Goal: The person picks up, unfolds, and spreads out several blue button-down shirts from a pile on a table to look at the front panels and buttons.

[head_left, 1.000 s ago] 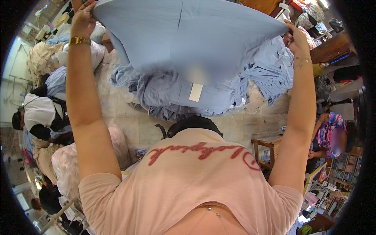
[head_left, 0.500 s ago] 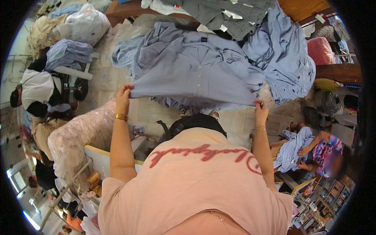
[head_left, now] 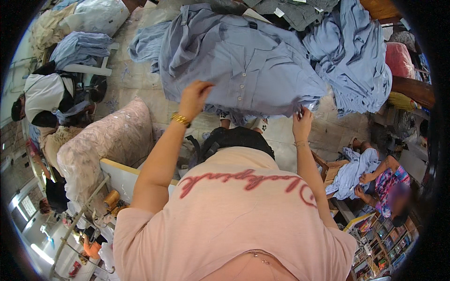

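A light blue shirt (head_left: 225, 70) with a buttoned placket lies spread in front of me, its collar away from me and its hem on my side. Over the shirt's lower left part is my left hand (head_left: 194, 96), fingers loosely bent and slightly blurred, with no cloth visible in them. My right hand (head_left: 303, 117) pinches the hem near its right corner. Below the hem, part of the cloth underneath is hidden.
A pile of blue garments (head_left: 349, 65) lies at the right, with grey garments (head_left: 290, 14) behind. Left stand a wrapped bundle (head_left: 105, 140) and a folded blue stack (head_left: 82, 49). A person (head_left: 47, 96) bends at the left; another (head_left: 389, 182) sits at the right handling blue cloth.
My left hand has let go of the hem's left corner and moved right and away from me over the shirt. My right hand has shifted slightly left, still pinching the hem.
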